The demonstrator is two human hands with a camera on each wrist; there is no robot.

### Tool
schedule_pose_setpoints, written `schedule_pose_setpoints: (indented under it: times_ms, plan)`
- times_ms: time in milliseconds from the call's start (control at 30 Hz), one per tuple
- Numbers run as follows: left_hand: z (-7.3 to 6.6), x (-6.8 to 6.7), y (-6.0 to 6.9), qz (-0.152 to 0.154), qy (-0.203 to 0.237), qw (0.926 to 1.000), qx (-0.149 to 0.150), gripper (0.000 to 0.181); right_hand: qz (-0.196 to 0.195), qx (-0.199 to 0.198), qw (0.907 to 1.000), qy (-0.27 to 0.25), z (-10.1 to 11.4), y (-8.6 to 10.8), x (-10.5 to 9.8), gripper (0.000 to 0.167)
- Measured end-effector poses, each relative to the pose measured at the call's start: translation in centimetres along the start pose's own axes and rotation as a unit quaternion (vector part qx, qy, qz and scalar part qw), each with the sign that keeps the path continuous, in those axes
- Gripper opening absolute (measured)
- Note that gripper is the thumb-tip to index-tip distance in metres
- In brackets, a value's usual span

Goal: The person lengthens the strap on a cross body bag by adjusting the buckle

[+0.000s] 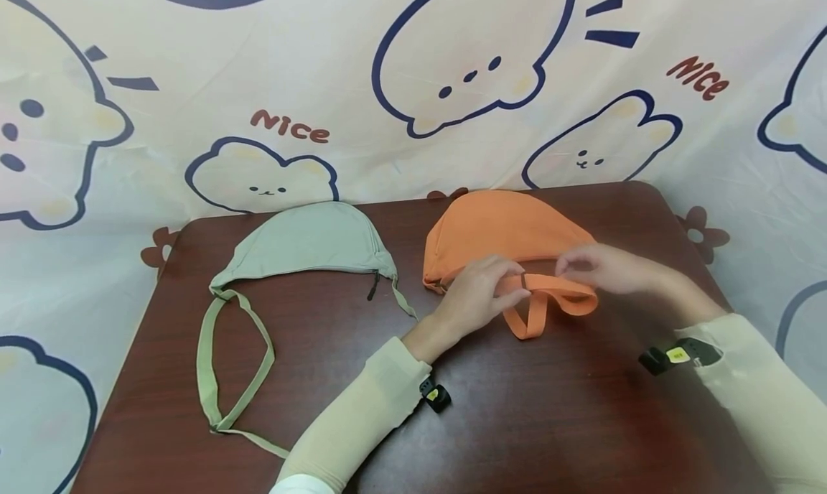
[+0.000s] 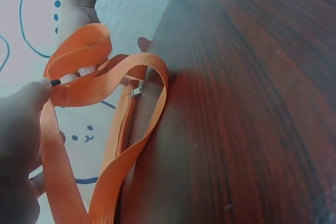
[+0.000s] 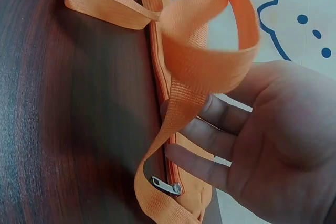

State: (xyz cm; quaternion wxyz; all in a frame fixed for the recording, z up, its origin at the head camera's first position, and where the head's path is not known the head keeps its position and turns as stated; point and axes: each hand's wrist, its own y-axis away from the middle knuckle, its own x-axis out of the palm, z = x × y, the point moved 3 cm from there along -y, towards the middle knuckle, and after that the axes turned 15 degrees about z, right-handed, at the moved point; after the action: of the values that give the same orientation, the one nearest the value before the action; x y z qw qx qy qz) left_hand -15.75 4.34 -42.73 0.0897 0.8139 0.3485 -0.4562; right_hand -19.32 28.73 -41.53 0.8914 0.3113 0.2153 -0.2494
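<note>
An orange waist bag [image 1: 510, 228] lies on the table with its strap [image 1: 533, 322] looped in front of it. My left hand [image 1: 474, 293] pinches the strap by a dark slider between thumb and fingers. At the bag's right front, my right hand [image 1: 607, 268] is beside a raised loop of the strap. In the right wrist view, its loosely extended fingers [image 3: 202, 166] are behind the strap, close to the bag's zipper; the loop hides the thumb and index fingertip. A metal zipper pull [image 2: 137, 91] shows in the left wrist view.
A pale green waist bag [image 1: 310, 243] lies on the left of the dark wooden table [image 1: 549, 422]. Its green strap [image 1: 207, 357] trails toward the front, partly under my left forearm. Behind the table hangs a printed cloth [image 1: 362, 164].
</note>
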Motion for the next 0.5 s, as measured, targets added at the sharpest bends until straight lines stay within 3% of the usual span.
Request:
schedule_pose_setpoints:
  times_ms: [267,500]
  plan:
    - [0.0,0.1,-0.1,-0.002,0.005,0.9998,0.017,0.026,-0.03,0.01,0.9994,0.015,-0.2,0.8,-0.1,0.012]
    - [-0.1,0.0,-0.1,-0.002,0.013,0.9998,0.018,0.026,-0.055,0.07,0.9958,0.018,-0.7,2.2,0.0,0.012]
